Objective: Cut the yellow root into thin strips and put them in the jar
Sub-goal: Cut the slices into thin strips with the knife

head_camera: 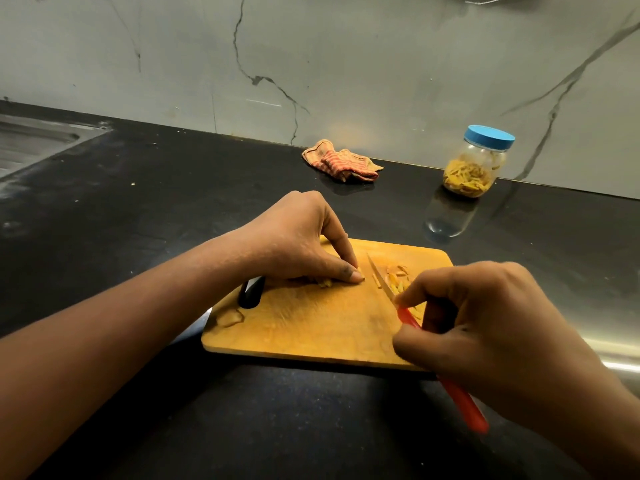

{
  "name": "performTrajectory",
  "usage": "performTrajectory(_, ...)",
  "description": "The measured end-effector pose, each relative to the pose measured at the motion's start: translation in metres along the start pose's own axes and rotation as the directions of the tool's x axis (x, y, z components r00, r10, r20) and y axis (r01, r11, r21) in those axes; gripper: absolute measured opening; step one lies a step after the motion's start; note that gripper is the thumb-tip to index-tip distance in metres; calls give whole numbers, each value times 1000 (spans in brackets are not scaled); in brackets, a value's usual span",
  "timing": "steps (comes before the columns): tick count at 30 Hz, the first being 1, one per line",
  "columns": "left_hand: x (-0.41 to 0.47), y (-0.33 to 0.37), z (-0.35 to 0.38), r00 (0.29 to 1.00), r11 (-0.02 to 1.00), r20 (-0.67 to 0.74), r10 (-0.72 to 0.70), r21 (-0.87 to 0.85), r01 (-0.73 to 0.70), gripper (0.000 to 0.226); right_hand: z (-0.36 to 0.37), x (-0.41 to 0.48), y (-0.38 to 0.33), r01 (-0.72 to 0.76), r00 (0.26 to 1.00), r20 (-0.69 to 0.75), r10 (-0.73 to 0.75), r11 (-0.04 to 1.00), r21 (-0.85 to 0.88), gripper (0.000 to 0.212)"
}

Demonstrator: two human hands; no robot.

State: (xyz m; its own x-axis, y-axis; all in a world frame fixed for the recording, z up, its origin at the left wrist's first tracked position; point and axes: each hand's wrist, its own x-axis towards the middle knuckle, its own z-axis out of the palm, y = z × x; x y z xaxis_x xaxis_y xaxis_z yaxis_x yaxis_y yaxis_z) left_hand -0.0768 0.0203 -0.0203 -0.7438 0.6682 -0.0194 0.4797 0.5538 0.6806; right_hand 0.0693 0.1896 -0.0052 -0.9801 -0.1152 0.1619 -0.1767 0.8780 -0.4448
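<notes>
Yellow root: your yellow root [360, 270] is down to a small nub on the far half of the cutting board [311, 327]. It's pinned under your left fingertips, and they hide most of it.
Left hand: your left hand [298, 237] arches right over that nub, fingers [341, 237] curled down, thumb and forefinger pinching it against the wood.
Knife: the knife [380, 277] sits just right of the nub, blade tip pointing away from you, edge low over the board. You can't tell whether it touches the wood.
Right hand: your right hand [491, 327] is wrapped round the knife's red handle, forefinger tip up where handle meets blade and the other fingers curled tight. The end of the handle pokes out toward you.
Strips: a little heap of cut strips [398, 277] lies on the board right of the blade, tucked between it and your right hand.
Scrap: one pale scrap [230, 318] rests near the board's left edge, well apart from the heap.
Black object: a black object [252, 292] lies at the board's left edge, partly under your left wrist. What it is, you can't tell.
Jar: the clear jar [474, 168] stands on the counter [138, 220] beyond the board's far right corner, close to the wall [346, 64]. Its blue lid [489, 137] is on and yellow strips fill its lower part.
Cloth: a crumpled striped cloth [343, 161] lies at the back of the counter, left of the jar.
Sink: a steel sink [31, 143] is at the far left, well apart from everything.
</notes>
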Motion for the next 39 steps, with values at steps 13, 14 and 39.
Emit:
performTrajectory(13, -2, 2, 1, 1000, 1000, -1, 0, -2, 0, 7, 2, 5, -2, 19, 1000, 14, -19, 999, 28, 27)
performTrajectory(14, -2, 2, 1, 1000, 1000, 0, -1, -3, 1, 7, 2, 5, -1, 17, 1000, 14, -17, 999, 28, 27)
performTrajectory(39, -2, -2, 0, 1000, 1000, 7, 23, 16, -23, 14, 5, 3, 0, -4, 998, -58, 4, 1000, 10, 32)
